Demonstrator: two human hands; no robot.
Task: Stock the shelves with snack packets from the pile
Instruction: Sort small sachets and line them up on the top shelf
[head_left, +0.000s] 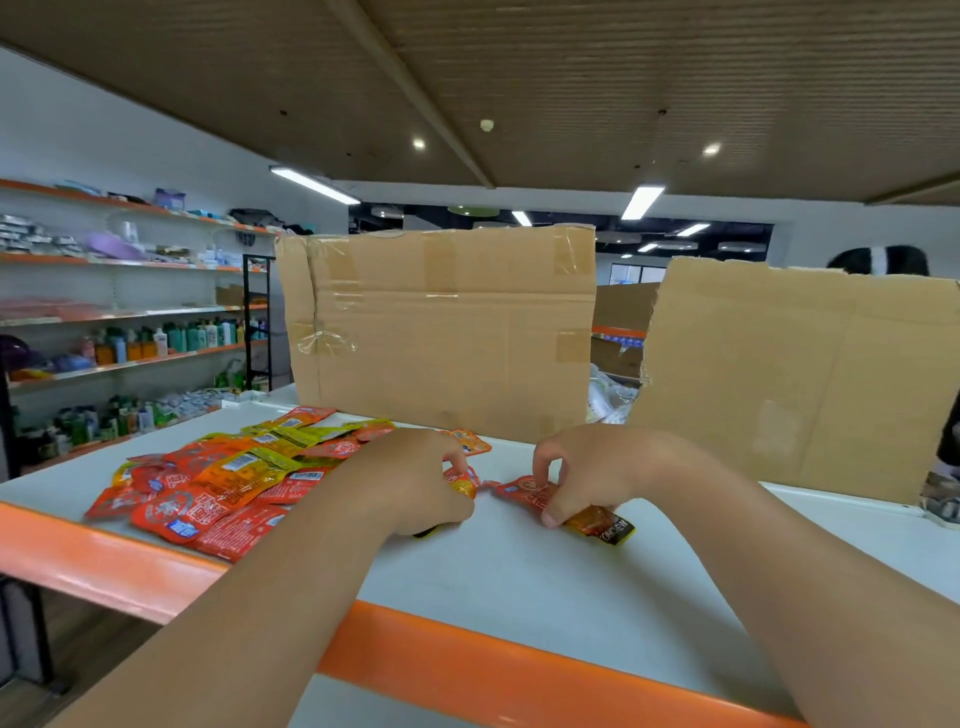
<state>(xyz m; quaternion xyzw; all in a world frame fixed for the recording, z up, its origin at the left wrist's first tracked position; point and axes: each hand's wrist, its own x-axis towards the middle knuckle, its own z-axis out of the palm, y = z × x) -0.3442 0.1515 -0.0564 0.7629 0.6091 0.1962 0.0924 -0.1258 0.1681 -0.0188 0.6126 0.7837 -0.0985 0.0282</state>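
A pile of red, orange and yellow snack packets (223, 478) lies on the left part of a white shelf top (519, 582) with an orange front edge. My left hand (415, 483) sits at the pile's right end, fingers curled round a small red and yellow packet (462, 486). Just to its right, my right hand (587, 467) pinches a red packet (524, 493) whose dark, amber end (602, 525) pokes out below the thumb. One more orange packet (470, 441) lies behind my left hand.
Two cardboard sheets (441, 327) (789, 374) stand upright along the shelf's back edge. Wall shelves (130, 312) at the left hold bottles and household goods. A person's dark hair (878, 260) shows behind the right cardboard.
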